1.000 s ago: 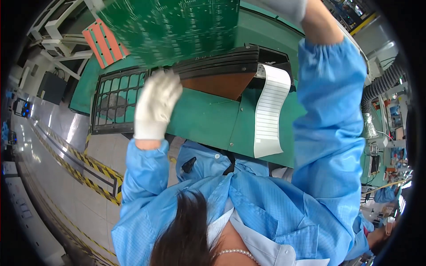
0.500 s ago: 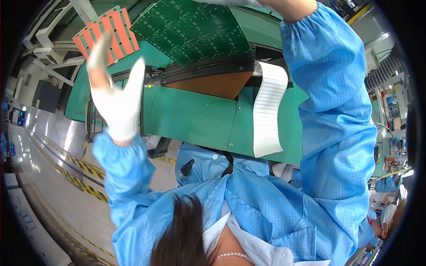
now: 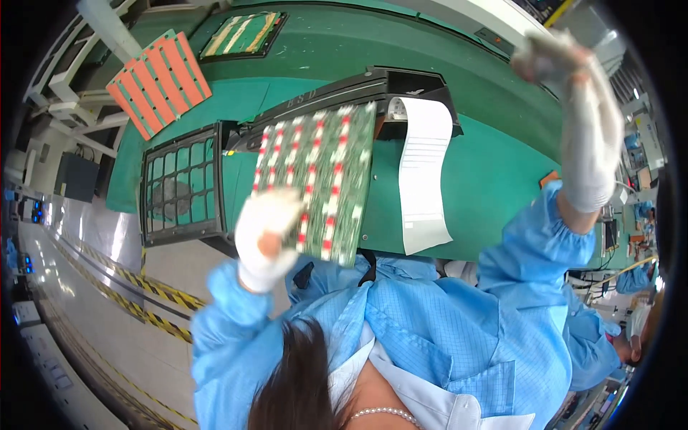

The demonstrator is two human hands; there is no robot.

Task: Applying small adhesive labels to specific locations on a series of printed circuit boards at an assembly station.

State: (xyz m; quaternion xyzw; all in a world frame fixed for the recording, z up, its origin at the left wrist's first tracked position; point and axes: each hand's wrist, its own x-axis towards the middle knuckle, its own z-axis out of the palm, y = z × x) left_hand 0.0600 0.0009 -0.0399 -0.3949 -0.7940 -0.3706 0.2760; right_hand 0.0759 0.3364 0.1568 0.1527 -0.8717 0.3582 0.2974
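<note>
My left hand (image 3: 266,229), in a white glove, grips the lower left edge of a green circuit board panel (image 3: 315,183). Rows of red and white parts cover the face that shows. The panel is tilted up over the near part of the bench and slightly blurred. Off to the right, my right hand (image 3: 577,93) is raised, also gloved. Motion smears its fingers, so I cannot tell their pose, and no object is visible in it. Behind the panel lies a long black frame (image 3: 337,89), out of which a white paper strip (image 3: 424,172) hangs.
A black grid rack (image 3: 183,186) stands at the bench's left end. Beyond it is a coral-and-green slotted panel (image 3: 161,82). Another green board (image 3: 244,34) with cream strips lies at the back of the green bench (image 3: 487,186). Another person (image 3: 598,344) is at far right.
My left hand was empty with fingers spread; now it holds the circuit board panel. The panel has come nearer and turned its populated face into view. My right hand has moved away rightward.
</note>
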